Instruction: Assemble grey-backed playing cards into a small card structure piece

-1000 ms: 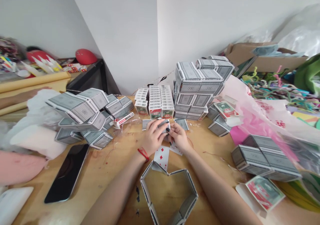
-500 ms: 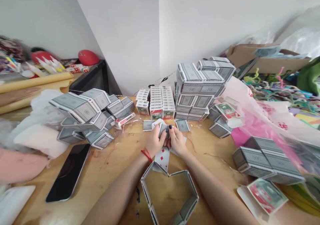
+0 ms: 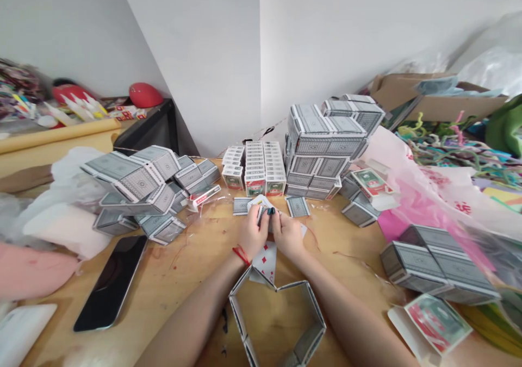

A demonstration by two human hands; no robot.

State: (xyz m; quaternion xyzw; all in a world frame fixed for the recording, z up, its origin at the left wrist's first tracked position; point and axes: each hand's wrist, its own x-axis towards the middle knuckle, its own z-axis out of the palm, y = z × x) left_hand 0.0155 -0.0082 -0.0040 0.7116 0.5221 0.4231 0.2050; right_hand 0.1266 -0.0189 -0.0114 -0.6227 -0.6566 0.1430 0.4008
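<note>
Left hand (image 3: 252, 233) and right hand (image 3: 290, 237) pinch a card (image 3: 264, 215) between them, thumbs close together, apparently so it can't slip!

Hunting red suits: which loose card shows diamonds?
The card near the notch of the heart-shaped frame, red diamonds face up; the two patterned cards farther back lie face down.

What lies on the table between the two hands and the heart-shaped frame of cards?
The head view shows a face-up card with red diamonds there, by the notch of the heart-shaped frame; whether they touch is unclear.
</note>
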